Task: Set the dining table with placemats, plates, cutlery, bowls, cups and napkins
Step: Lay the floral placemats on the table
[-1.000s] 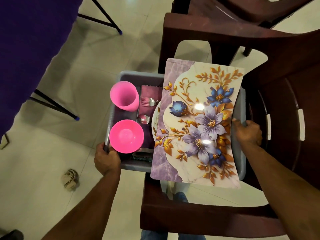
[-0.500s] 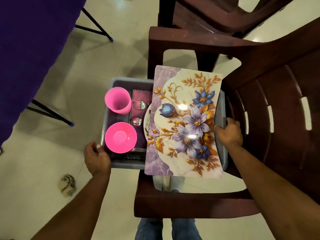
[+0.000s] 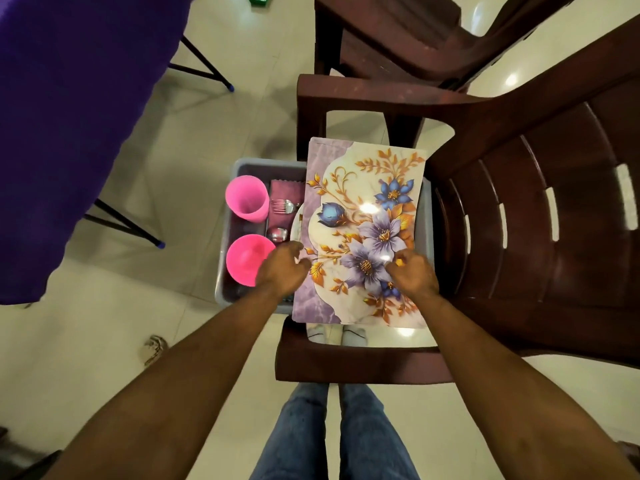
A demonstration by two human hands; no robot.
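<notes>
A floral placemat (image 3: pixel 367 188) lies across a grey tub (image 3: pixel 263 163) that rests on a brown chair's seat (image 3: pixel 360 362). In the tub's uncovered left part stand a pink cup (image 3: pixel 246 199) and a pink bowl (image 3: pixel 244 261), beside a fork (image 3: pixel 282 206) and spoon (image 3: pixel 278 233) on a purple napkin (image 3: pixel 285 188). A plate's rim (image 3: pixel 296 225) peeks out from under the mat. My left hand (image 3: pixel 282 268) hovers at the mat's left edge, fingers loosely curled. My right hand (image 3: pixel 412 275) is over the mat's near right part, fingers loosely curled and holding nothing.
The table under a purple cloth (image 3: pixel 69 133) stands to the left on thin black legs. The chair's back (image 3: pixel 519 202) rises at the right and a second brown chair (image 3: pixel 398 36) stands behind. A crumpled rag (image 3: pixel 154 348) lies on the tiled floor.
Both hands have let go of the tub's side rims and moved inward over the placemat. The tub now rests on the chair seat.
</notes>
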